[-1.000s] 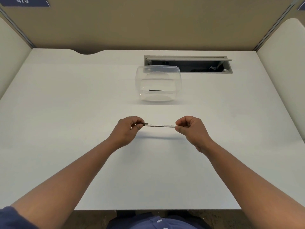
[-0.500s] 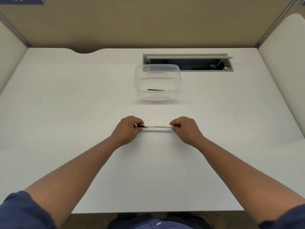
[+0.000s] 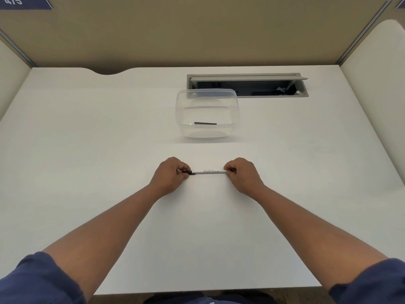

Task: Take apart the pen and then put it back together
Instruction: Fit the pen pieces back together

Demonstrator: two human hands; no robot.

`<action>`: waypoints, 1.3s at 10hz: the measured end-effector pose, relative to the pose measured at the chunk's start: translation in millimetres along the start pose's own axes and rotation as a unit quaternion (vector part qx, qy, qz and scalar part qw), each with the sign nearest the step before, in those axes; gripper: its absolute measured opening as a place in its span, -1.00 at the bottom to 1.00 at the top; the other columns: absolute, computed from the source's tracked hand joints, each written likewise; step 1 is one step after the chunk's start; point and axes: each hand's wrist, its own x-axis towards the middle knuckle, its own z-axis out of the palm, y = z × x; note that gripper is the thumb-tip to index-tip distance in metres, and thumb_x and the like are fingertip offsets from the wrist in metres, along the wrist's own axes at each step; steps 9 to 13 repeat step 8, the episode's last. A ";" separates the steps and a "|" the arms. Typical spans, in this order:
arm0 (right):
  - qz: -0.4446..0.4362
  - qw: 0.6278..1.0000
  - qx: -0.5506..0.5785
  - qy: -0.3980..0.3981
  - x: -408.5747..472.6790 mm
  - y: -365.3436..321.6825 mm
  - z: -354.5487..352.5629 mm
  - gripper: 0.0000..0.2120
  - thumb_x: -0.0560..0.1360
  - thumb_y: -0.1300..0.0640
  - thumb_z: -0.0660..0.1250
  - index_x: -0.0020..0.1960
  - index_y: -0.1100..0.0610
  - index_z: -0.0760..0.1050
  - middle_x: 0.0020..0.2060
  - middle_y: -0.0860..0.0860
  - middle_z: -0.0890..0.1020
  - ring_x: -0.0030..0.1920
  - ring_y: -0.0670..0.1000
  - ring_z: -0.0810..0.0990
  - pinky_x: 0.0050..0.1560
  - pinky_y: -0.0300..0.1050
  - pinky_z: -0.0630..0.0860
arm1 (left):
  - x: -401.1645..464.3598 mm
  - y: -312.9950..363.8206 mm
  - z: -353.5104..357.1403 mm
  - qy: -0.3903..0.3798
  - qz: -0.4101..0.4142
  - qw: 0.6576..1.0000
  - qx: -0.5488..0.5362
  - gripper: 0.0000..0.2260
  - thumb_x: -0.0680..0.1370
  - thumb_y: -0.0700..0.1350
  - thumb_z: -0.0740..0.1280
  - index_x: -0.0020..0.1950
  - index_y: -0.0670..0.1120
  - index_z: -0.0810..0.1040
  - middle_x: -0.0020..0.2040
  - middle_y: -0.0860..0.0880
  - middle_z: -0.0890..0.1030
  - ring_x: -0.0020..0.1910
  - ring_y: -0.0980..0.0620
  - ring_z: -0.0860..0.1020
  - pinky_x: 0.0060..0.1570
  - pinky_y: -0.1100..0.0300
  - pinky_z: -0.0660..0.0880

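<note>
A slim white pen (image 3: 210, 172) with small black print lies level between my two hands, just above the white table (image 3: 109, 150). My left hand (image 3: 169, 175) pinches its left end, where a short black piece (image 3: 191, 172) shows beside the fingers. My right hand (image 3: 242, 174) pinches the right end, which is hidden by the fingers. Farther back stands a clear plastic container (image 3: 207, 115) with one thin black pen part (image 3: 205, 123) lying inside.
A grey cable slot (image 3: 247, 85) with its lid raised is set into the table behind the container. Beige partition walls close off the back and both sides. The table's front edge runs just below my forearms.
My hands have moved closer together along the pen, so less of the white barrel shows between them. The view has shifted slightly.
</note>
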 end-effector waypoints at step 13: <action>-0.054 0.997 -0.027 0.053 -10.2 1.9 -0.9 -0.72 0.55 0.16 0.35 0.26 0.12 0.58 0.18 0.03 0.59 0.18 0.10 0.52 0.11 -0.09 0.46 | -0.3 -2.0 2.0 0.016 0.014 1.000 0.007 -0.74 0.53 -0.07 0.44 0.22 -0.01 0.62 0.12 0.02 0.55 0.03 0.00 0.54 0.03 0.16 0.44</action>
